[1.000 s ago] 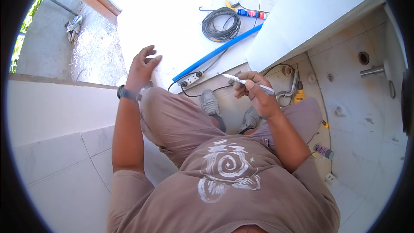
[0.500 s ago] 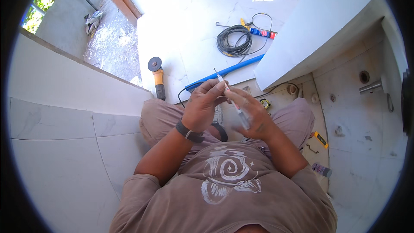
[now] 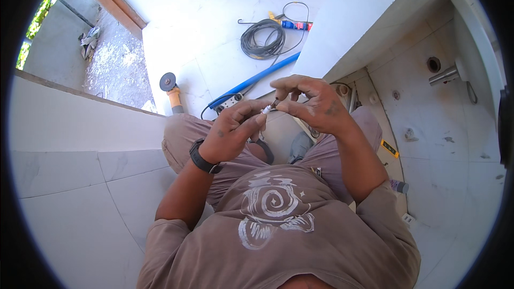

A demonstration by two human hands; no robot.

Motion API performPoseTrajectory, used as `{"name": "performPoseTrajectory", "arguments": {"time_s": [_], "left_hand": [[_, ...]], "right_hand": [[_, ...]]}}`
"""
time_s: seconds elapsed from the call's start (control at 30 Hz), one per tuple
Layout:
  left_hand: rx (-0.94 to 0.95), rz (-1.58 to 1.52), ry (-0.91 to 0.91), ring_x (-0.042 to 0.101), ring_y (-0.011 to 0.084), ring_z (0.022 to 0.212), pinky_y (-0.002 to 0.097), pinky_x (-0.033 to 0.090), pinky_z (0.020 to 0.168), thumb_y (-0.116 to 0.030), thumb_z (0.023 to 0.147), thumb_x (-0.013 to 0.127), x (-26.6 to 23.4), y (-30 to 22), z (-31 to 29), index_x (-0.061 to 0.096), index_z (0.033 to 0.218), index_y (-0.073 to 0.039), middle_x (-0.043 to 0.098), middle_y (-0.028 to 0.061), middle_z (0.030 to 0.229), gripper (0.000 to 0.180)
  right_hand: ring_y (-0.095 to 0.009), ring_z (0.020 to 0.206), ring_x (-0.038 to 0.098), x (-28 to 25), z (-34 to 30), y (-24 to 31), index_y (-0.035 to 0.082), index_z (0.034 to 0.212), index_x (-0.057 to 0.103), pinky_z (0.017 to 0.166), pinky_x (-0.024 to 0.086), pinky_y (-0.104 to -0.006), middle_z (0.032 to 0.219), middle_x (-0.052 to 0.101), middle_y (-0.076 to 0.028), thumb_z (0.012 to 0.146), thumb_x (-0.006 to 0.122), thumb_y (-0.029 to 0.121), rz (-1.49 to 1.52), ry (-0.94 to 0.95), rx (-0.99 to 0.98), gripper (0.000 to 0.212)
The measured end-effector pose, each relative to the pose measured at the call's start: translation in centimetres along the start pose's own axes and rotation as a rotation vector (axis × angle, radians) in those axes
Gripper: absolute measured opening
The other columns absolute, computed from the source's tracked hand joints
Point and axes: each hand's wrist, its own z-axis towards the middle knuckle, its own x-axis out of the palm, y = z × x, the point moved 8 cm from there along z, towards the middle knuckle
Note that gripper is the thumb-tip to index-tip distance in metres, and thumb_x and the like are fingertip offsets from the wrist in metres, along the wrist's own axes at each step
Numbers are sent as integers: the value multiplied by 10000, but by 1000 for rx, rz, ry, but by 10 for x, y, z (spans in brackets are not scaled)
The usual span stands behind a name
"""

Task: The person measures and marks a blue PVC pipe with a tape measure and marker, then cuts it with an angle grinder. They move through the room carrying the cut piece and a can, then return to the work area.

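Note:
Between my two hands, above my lap, is a slim white tube point(image 3: 266, 109). My left hand point(image 3: 227, 135) pinches it between thumb and fingers, which cover most of its length. At its far end, my right hand point(image 3: 319, 106) brings thumb and index finger together on a small dark tip piece point(image 3: 275, 103). The other right fingers are curled loosely above. Too little of the tip piece shows to tell its kind.
An angle grinder point(image 3: 171, 93) lies left of my knee. Ahead are a blue pipe point(image 3: 257, 78), a power strip point(image 3: 232, 100) and a coiled black cable point(image 3: 262, 39). A white panel point(image 3: 356, 16) slants in at right, near a yellow level point(image 3: 390, 149) and a capped bottle point(image 3: 399, 186).
My right hand has gone from the tube's lower part up to its far end. The tube is now mostly hidden in my left fingers. The whole view has shifted slightly.

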Motion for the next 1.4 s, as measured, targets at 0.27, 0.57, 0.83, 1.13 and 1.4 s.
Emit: {"name": "performPoseTrajectory", "arguments": {"time_s": [0.27, 0.57, 0.83, 1.13, 1.4], "left_hand": [[-29, 76, 85, 539, 39, 733, 214, 473, 654, -206, 1034, 599, 3, 0, -5, 613, 1338, 9, 610, -13, 876, 372], [-74, 104, 84, 567, 50, 753, 228, 490, 667, -172, 1035, 582, 5, 0, -7, 620, 1335, 0, 619, 0, 880, 348], [154, 416, -96, 625, 136, 788, 294, 496, 704, -93, 982, 620, 5, -16, -4, 672, 1253, -1, 674, 76, 921, 291], [376, 825, -325, 672, 289, 758, 367, 538, 667, -11, 899, 660, 12, -33, -12, 710, 1146, -53, 659, 116, 901, 256], [480, 1080, -389, 685, 272, 746, 374, 559, 643, -11, 849, 694, 21, -30, -15, 716, 1128, -90, 656, 86, 935, 291]], "right_hand": [[-186, 882, 653, 12, 2, 6, 25, 960, 735, 776, 512, -325, 936, 715, -87, 863, 760, 123, 22, 116, -77, 141], [-176, 765, 622, 8, -2, -6, 0, 912, 724, 689, 478, -320, 819, 694, -87, 891, 751, 178, 16, 79, -59, 182], [-214, 701, 622, 6, -4, -10, -28, 898, 722, 653, 485, -354, 770, 688, -151, 920, 705, 280, -141, -15, 23, 309], [-262, 690, 667, 9, -9, -18, -53, 875, 729, 699, 517, -383, 750, 703, -198, 901, 677, 290, -217, -162, 212, 349], [-306, 708, 681, 9, -14, -42, -52, 845, 727, 725, 529, -402, 758, 704, -218, 890, 672, 314, -182, -175, 393, 372]]}}
